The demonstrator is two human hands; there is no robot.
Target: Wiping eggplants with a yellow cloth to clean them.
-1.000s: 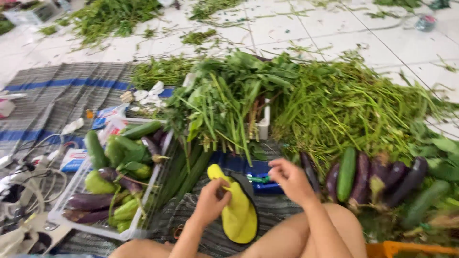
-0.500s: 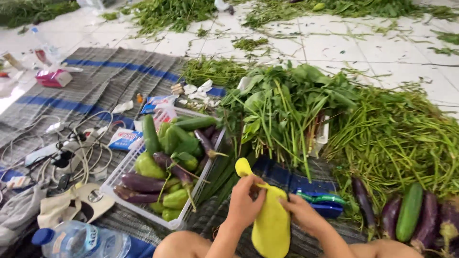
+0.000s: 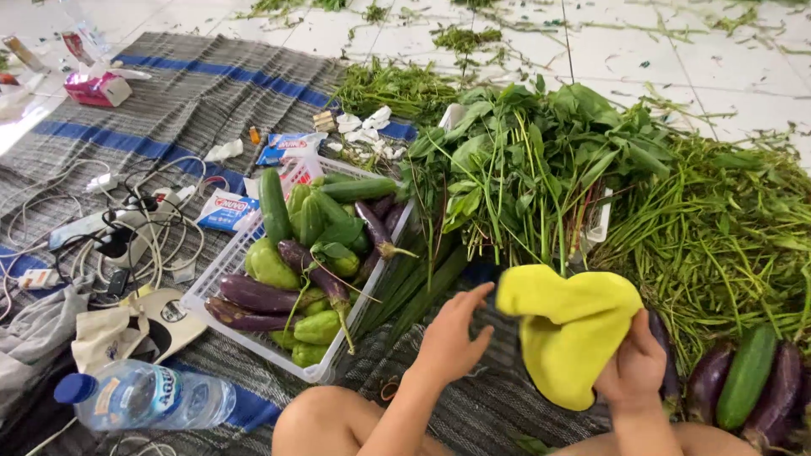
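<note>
Right hand (image 3: 635,371): closed on the lower right edge of a yellow cloth (image 3: 568,329), fingers curled into the fabric, back of the hand toward the camera. The cloth is held up off the mat, bunched and folded, its upper lobe rising to just below the leafy greens (image 3: 541,160).

Left hand (image 3: 448,338): open, fingers spread and slightly bent, holding nothing. It hovers just left of the cloth, fingertips near the cloth's upper left edge but apart from it. Below it lies the striped grey mat (image 3: 169,101), and a bare knee (image 3: 325,422) shows at the bottom edge.

Outward, left of the left hand: a white plastic basket (image 3: 221,268) holding purple eggplants (image 3: 253,295), a long cucumber (image 3: 274,205) and pale green gourds (image 3: 272,266). Long green stalks (image 3: 414,287) lie between the basket and the hand.

Behind the hands: the leafy greens heaped in a large bundle, with a pile of thin green stems (image 3: 718,228) to the right of it. At the far right, beside the right hand, a cucumber (image 3: 747,376) lies between two dark eggplants (image 3: 781,397).

Far left on the mat: a tangle of white cables and a power strip (image 3: 127,228), a plastic water bottle with blue cap (image 3: 139,395), a cream cloth bag (image 3: 110,333). A pink tissue pack (image 3: 97,87) sits at the upper left. White tiled floor (image 3: 676,59) beyond, strewn with green scraps.
</note>
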